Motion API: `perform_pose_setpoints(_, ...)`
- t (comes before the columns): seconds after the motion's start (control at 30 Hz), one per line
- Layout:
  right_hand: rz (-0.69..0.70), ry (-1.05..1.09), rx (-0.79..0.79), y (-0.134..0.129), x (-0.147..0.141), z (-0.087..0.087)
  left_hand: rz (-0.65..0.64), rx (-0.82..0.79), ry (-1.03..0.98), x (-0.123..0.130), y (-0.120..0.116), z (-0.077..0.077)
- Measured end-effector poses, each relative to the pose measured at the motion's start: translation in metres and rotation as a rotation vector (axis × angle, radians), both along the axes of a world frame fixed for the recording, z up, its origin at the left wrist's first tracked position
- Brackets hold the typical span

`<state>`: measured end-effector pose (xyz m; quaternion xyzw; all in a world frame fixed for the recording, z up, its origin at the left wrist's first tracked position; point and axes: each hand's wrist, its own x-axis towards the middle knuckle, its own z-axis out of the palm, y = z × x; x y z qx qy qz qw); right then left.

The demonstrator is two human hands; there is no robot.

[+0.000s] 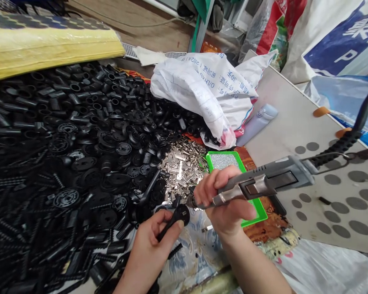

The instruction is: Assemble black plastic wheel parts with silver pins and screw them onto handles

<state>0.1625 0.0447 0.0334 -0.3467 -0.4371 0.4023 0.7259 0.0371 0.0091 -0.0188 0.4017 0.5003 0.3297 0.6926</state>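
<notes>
My left hand [155,237] pinches a black plastic part [181,215] with a round end and a narrow stem, between thumb and fingers. My right hand [225,204] is wrapped round a grey electric screwdriver [263,179], held tilted, with a cord at its rear. The driver's tip meets or nearly touches the black part; the exact contact is too small to tell. Just beyond the hands lies a heap of small flat metal pieces [182,163]. A green tray [254,216] of tiny silvery screws [223,160] sits partly behind my right hand.
A large pile of black plastic parts [79,134] covers the left side. At the back lie a white printed sack [202,81] and a pale bottle [259,122]. A light panel with grey dots [313,179] stands right; a yellow wrapped bundle [49,45] lies upper left.
</notes>
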Motion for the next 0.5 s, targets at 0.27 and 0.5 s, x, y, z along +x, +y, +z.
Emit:
perform_pose_setpoints(0.27,0.092,0.039,0.065,0.0000,-0.0046,-0.0010,0.011,-0.012,0.019,-0.0005,0.0006,0.0007)
perform_pose_setpoints(0.5,0.109,-0.022,0.018,0.0006,-0.0048,-0.0056,-0.011,-0.008,-0.005,-0.0011,0.0019,0.0018)
